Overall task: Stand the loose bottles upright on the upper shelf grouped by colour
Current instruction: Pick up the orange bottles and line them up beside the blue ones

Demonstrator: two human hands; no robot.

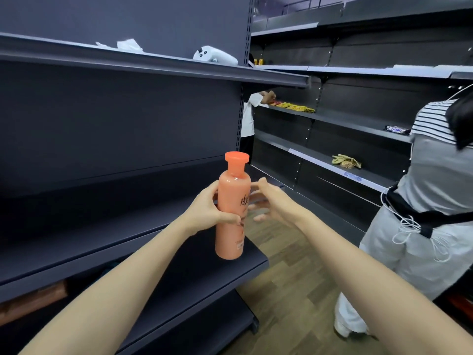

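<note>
The left hand curls its fingers round the upright orange bottle, held below the upper shelf bearing a white controller, the right hand open just beside it, a person nearby.

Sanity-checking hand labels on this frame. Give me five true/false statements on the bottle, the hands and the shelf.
1. The left hand grips the orange bottle around its middle. True.
2. The bottle is lying on its side. False: it is held upright, cap on top.
3. The right hand also holds the bottle. False: it is open beside the bottle, fingers relaxed, holding nothing.
4. A white controller lies on the upper shelf. True.
5. The bottle's cap is blue. False: it is orange, like the bottle.
</note>
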